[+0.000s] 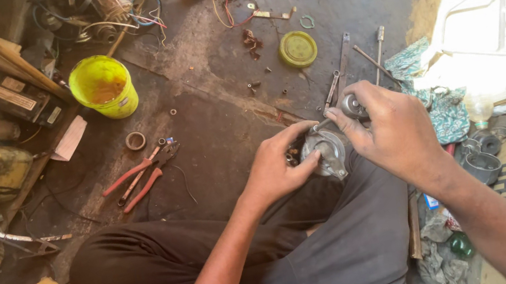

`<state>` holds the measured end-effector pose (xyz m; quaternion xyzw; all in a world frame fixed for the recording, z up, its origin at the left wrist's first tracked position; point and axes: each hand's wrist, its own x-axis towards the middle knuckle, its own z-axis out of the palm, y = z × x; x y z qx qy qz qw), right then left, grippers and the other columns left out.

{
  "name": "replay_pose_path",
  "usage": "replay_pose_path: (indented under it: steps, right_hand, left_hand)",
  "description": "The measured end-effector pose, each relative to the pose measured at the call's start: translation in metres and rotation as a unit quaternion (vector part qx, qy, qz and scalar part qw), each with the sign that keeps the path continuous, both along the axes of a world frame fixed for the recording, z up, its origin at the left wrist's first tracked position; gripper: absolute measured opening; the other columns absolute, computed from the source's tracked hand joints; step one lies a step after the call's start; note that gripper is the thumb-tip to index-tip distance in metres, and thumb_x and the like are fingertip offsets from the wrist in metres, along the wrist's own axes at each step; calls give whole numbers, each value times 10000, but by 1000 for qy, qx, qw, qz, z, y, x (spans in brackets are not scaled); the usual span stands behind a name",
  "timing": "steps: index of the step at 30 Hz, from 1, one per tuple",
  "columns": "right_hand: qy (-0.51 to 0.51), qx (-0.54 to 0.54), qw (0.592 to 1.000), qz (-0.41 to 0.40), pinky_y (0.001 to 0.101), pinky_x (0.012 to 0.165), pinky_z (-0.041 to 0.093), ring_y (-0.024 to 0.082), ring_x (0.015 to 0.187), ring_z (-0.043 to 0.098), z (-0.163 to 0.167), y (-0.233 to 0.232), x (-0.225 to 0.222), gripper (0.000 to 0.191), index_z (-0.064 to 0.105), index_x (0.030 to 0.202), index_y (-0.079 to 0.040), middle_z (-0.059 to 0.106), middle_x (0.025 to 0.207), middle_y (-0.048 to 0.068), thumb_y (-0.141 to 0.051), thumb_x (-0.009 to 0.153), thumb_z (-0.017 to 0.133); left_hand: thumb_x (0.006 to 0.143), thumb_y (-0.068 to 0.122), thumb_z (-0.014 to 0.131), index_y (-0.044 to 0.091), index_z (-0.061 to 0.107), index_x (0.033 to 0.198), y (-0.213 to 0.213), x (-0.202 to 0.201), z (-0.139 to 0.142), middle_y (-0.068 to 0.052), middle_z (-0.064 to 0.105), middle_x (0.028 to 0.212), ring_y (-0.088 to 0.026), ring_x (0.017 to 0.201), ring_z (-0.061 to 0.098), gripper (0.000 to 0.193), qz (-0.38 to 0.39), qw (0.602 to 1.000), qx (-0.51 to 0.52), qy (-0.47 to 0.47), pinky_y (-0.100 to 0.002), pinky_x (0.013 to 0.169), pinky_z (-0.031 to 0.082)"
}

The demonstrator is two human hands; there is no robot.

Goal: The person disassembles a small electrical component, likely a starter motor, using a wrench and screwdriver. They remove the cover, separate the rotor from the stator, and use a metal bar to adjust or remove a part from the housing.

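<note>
**A:** What does the head camera show, looking down?

**B:** A person sits cross-legged on a dark, stained concrete floor (211, 135), in dark trousers. Both bare hands meet over the right knee. The left hand (278, 168) is closed around a round grey metal housing (326, 150), thumb and fingers pinching its left edge and holding it against the leg.

**A:** And the other hand?

**B:** The right hand (391, 129) comes in from the right, fingers curled shut around a small round metal part (352, 106) that sits just above the housing, touching or nearly touching its top. I cannot tell whether the two pieces are joined.

**A:** What lies around them?

**B:** To the left, on the floor, red-handled pliers (139, 175) lie well apart from the hands, with a small ring (135, 140) just above them. Further up stands a yellow plastic bucket (103, 86), and right of it, a flat yellow-green lid (298, 49). Near the right hand, just beyond it, several long metal tools (341, 72) lie side by side. A patterned blue-green cloth (442, 107) is bunched on the right. Tangled wires (223, 3) rest at the top.
</note>
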<state>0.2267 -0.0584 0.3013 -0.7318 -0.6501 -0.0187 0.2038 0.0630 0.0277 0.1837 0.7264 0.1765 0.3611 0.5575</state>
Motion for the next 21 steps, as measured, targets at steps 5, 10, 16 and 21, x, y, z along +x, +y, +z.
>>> replay_pose_path:
  steps: [5, 10, 16, 21]
  right_hand:
    - [573, -296, 761, -66, 365, 427, 434, 184, 552, 464, 13, 1, 10, 564, 363, 1508, -241, 501, 726, 68, -154, 1022, 637]
    - [688, -190, 695, -80, 312, 512, 494, 152, 647, 543, 14, 1, -4, 576, 289, 1411, -75, 570, 939, 83, -20, 913, 573]
    - [562, -207, 800, -28, 276, 550, 537, 134, 692, 615, 28, -7, 7, 562, 443, 1487, -53, 672, 995, 106, -134, 941, 550]
    - [283, -219, 933, -33, 341, 542, 502, 205, 644, 616, 26, -6, 8, 527, 543, 1424, -121, 682, 833, 95, -316, 947, 653]
  left_hand:
    - [866, 236, 761, 97, 697, 1217, -10, 7, 7, -147, 758, 1049, -315, 932, 757, 383, 53, 997, 2, 57, -383, 800, 592]
    - [946, 148, 697, 122, 723, 1152, -18, 23, 2, -117, 754, 1041, -337, 932, 739, 209, 152, 986, 55, 47, -408, 769, 590]
    - [932, 149, 702, 130, 715, 1152, -17, 26, -5, -106, 744, 1036, -350, 913, 721, 221, 149, 984, 78, 62, -423, 740, 575]
    - [946, 172, 708, 122, 704, 1134, -18, 26, -2, -94, 748, 1039, -335, 906, 728, 195, 148, 983, 95, 46, -406, 726, 577]
